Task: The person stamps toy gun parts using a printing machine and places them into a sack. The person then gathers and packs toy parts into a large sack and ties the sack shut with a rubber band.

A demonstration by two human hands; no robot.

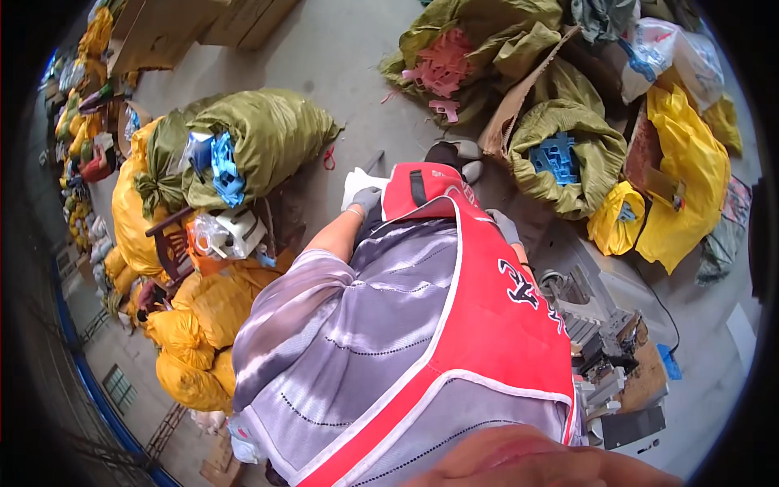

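Note:
My left hand (367, 198), in a grey glove, rests by my lap, against a white object (357, 183) whose kind I cannot make out. Its fingers are too small and partly hidden to show whether they grip. At the other side of my red apron (507, 325) is my right hand (505, 226), also gloved in grey. The apron's edge and my body cover part of it, so its fingers do not show clearly. The apron lies over my lap and grey-purple patterned clothing (381, 325). Beyond the lap, a grey shoe (471, 154) shows.
Left stands a green woven sack (268, 142) with blue plastic parts; yellow sacks (195, 325) are piled nearer. Ahead right, another green sack (479, 40) has pink toy guns (445, 69). Farther right, an open sack (588, 134) contains blue parts (556, 158). Grey machinery (604, 341) stands close on my right.

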